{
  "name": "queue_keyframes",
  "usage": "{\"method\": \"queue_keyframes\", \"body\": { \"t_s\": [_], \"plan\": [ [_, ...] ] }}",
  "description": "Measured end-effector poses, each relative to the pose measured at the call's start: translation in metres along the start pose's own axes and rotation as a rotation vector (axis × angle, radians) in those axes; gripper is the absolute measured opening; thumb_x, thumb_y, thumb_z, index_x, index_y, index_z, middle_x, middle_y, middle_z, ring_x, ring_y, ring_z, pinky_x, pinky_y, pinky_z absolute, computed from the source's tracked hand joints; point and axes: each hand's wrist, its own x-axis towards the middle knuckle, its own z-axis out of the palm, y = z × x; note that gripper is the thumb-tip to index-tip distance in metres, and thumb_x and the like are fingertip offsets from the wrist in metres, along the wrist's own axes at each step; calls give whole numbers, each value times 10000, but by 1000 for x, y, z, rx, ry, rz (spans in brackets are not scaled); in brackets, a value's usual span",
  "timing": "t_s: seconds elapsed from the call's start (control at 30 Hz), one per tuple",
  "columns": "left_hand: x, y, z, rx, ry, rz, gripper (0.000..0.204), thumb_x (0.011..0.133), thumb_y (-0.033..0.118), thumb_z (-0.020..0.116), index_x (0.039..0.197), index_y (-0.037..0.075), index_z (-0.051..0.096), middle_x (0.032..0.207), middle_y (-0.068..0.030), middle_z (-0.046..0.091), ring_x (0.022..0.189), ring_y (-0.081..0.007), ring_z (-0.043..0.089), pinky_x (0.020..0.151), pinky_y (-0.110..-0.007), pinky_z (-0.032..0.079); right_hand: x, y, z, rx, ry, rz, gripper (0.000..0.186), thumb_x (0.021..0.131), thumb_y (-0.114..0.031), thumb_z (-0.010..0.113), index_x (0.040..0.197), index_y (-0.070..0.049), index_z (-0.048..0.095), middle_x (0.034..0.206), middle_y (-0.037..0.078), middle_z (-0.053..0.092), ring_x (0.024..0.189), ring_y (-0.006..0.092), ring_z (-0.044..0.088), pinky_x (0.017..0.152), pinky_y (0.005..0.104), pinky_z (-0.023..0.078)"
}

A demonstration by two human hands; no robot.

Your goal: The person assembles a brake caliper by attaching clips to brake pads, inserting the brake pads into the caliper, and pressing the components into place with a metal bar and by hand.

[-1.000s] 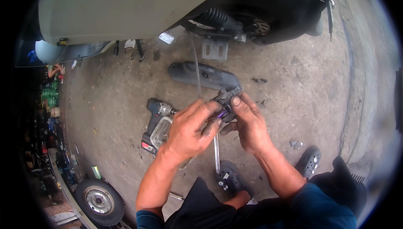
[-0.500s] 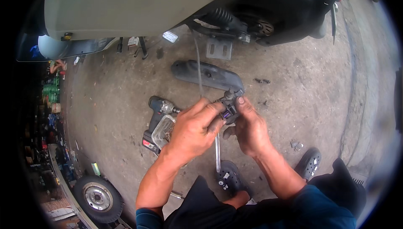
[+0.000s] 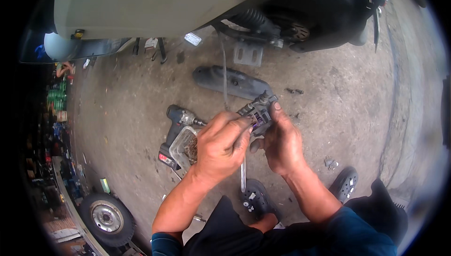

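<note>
Both hands are at a dark, grimy brake caliper (image 3: pixel 266 113), held tilted above the floor. A purple strip shows inside its opening. My right hand (image 3: pixel 284 143) grips the caliper's right side, with the thumb on its upper edge and the other fingers partly hidden behind it. From the left, my left hand (image 3: pixel 220 139) has its fingers closed together at the opening; whether a small part is pinched there is hidden. Past the caliper, a long dark cover (image 3: pixel 232 83) lies on the floor.
An impact driver (image 3: pixel 178 120) lies beside a clear tub (image 3: pixel 179 146) of small rusty pieces. A metal rod (image 3: pixel 243 177) is near my shoe. Bolts (image 3: pixel 294 90) lie to the right. The scooter (image 3: pixel 324 11) stands ahead; a spare wheel (image 3: pixel 107 217) is at lower left.
The caliper has turned slightly and its upper end has shifted right and up. My left fingers cover less of it, so more of the opening and the purple strip shows.
</note>
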Motion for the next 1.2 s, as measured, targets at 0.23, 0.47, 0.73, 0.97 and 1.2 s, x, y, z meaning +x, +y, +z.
{"method": "queue_keyframes", "body": {
  "t_s": [0.23, 0.47, 0.73, 0.97, 1.2],
  "plan": [
    [-6, 20, 6, 488, -218, 75, 387, 692, -9, 646, 1077, -35, 612, 980, -142, 573, 813, -304, 600, 647, -370, 522, 3, 8, 2, 8, 121, 47, 428, 972, -430, 446, 1203, -77, 516, 1037, 47, 581, 865, 131, 522, 663, 285, 483],
    [-21, 3, 10, 290, 57, 50, 431, 679, 3, 676, 1106, -16, 622, 1029, -157, 564, 801, -302, 600, 640, -367, 514, 4, 2, 6, 91, -11, -9, 455, 991, -422, 418, 1231, -45, 500, 1064, 74, 587, 907, 161, 564, 754, 335, 494],
    [-20, -5, 4, 133, 33, -29, 367, 702, 12, 709, 1066, 21, 663, 1178, -177, 492, 1005, -290, 546, 807, -358, 477, 2, 4, 6, 61, -32, -45, 490, 998, -444, 414, 1267, -41, 481, 1134, 104, 582, 979, 191, 581, 794, 363, 509],
    [-25, -9, -2, -10, 203, 11, 736, 661, 139, 829, 1293, 55, 461, 1280, -189, 432, 1163, -319, 476, 915, -407, 455, -2, -12, 29, -83, -104, -116, 521, 990, -452, 439, 1287, -25, 469, 1106, 119, 606, 869, 192, 624, 704, 315, 517],
    [-10, -19, -34, -551, 328, -213, 472, 784, 119, 774, 1189, 5, 561, 1161, -102, 535, 937, -162, 602, 717, -257, 504, 14, -53, 52, -786, -111, -172, 480, 965, -447, 517, 966, 9, 667, 825, 77, 651, 662, 125, 588, 610, 267, 473]
  ]
}}
